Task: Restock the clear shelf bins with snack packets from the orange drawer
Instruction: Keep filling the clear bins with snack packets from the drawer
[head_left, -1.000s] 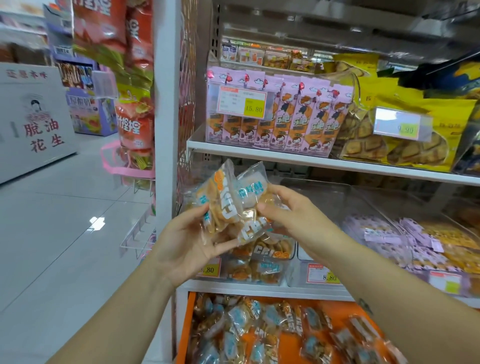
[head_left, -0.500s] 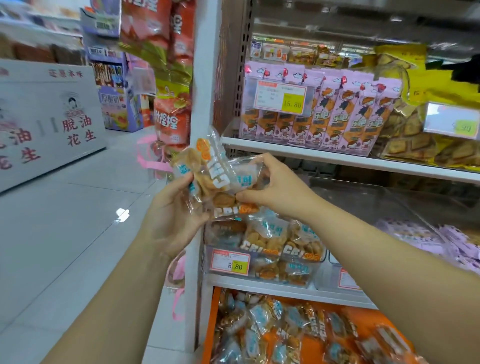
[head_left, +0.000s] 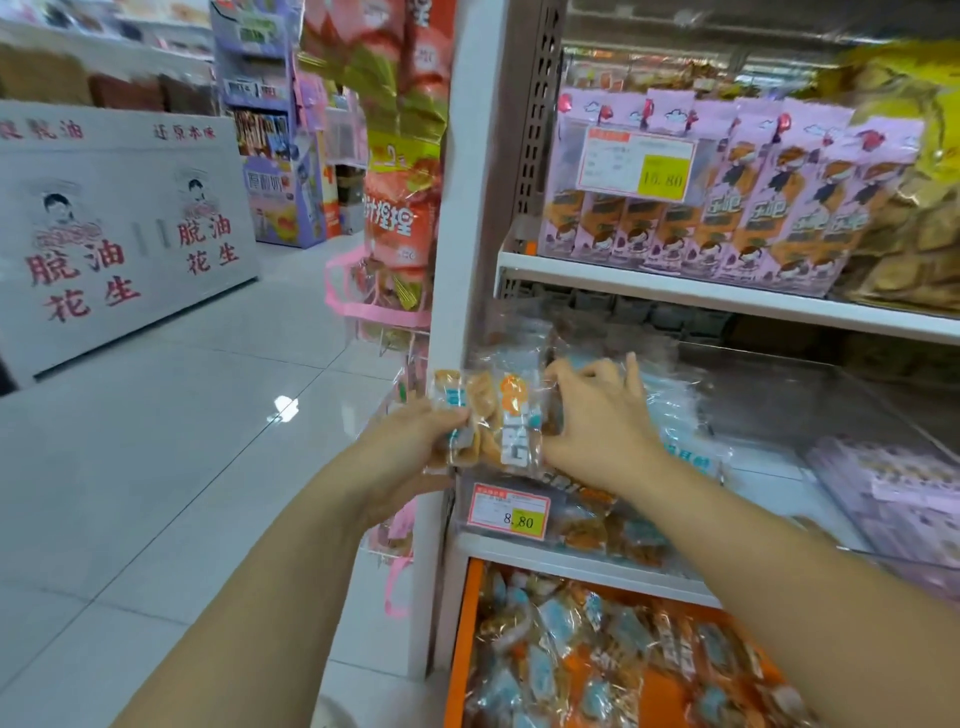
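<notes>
Holding a small bundle of snack packets (head_left: 501, 415) between both hands, the person stands at the left end of a white shelf unit (head_left: 467, 208). The left hand (head_left: 410, 449) grips the bundle's left edge, with the thumb on top of the wrappers and the fingers curled beneath. The right hand (head_left: 597, 415) pinches the right side, its fingers bent over the upper edge. The bundle sits in front of the leftmost clear bin (head_left: 582, 525), just above that bin's price tag (head_left: 509, 512), marked 8.80. More packets of the same kind lie inside the bin. Directly below, the orange drawer (head_left: 460, 649) stands pulled out and holds a loose heap of packets (head_left: 597, 654) in blue, white and orange wrappers. To the right, a neighbouring clear bin (head_left: 831, 467) contains pale pink packets (head_left: 898, 499). On the shelf above stand upright pink packs (head_left: 727, 208) behind a tag marked 15.80, with yellow bags (head_left: 909, 197) beside them. Across the tiled floor (head_left: 156, 467) stands a white panel (head_left: 119, 234) with red characters.
</notes>
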